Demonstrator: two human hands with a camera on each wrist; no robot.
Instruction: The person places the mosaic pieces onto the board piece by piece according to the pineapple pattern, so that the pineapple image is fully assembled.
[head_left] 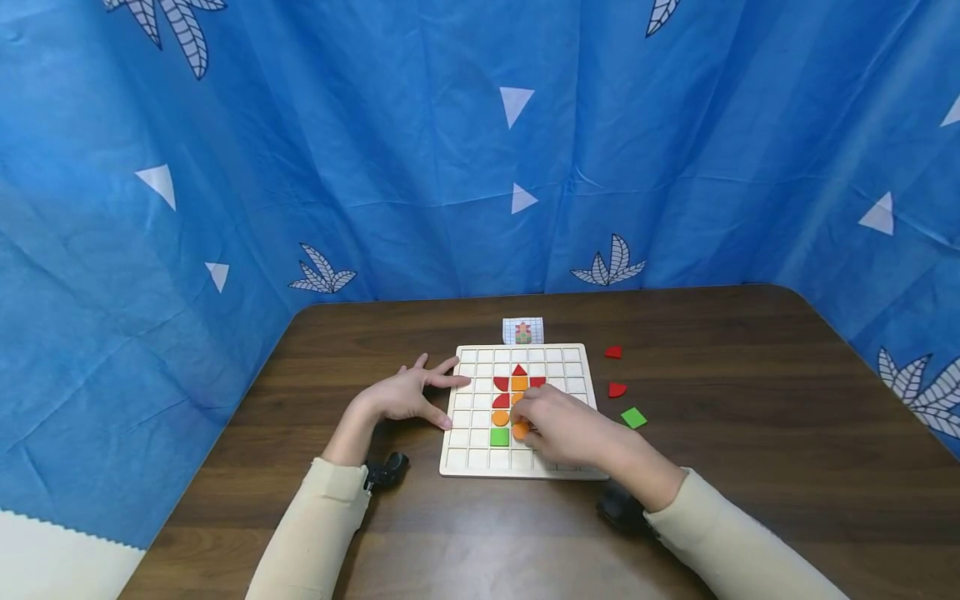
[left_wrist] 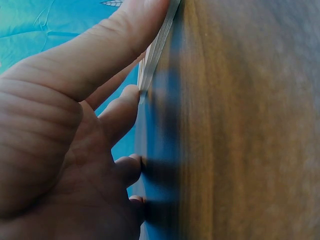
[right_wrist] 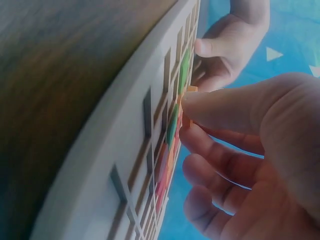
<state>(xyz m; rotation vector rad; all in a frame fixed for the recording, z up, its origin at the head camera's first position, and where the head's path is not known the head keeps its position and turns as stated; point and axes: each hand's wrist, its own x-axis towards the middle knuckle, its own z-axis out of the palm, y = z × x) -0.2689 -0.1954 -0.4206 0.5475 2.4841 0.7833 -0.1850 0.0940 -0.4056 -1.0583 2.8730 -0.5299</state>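
Observation:
A pale wooden grid board (head_left: 480,464) lies on the table, with colored pieces set in its middle columns. My right hand (head_left: 566,425) is over the board and pinches an orange round piece (head_left: 521,431) between thumb and fingers; the right wrist view shows this orange piece (right_wrist: 192,89) edge-on. Just left of it are a green square (head_left: 499,437), another orange disc (head_left: 500,418) and a red quarter-round (head_left: 501,402). Higher up sit an orange square (head_left: 519,383) and a red triangle (head_left: 519,370). My left hand (head_left: 405,393) touches the board's left edge, fingers spread. Some pieces are hidden under the right hand.
A small pattern card (head_left: 522,331) lies behind the board's far edge. Right of the board are two loose red pieces (head_left: 617,390) and a green square (head_left: 633,417). Blue patterned cloth (head_left: 450,150) hangs behind the dark wooden table (head_left: 360,333).

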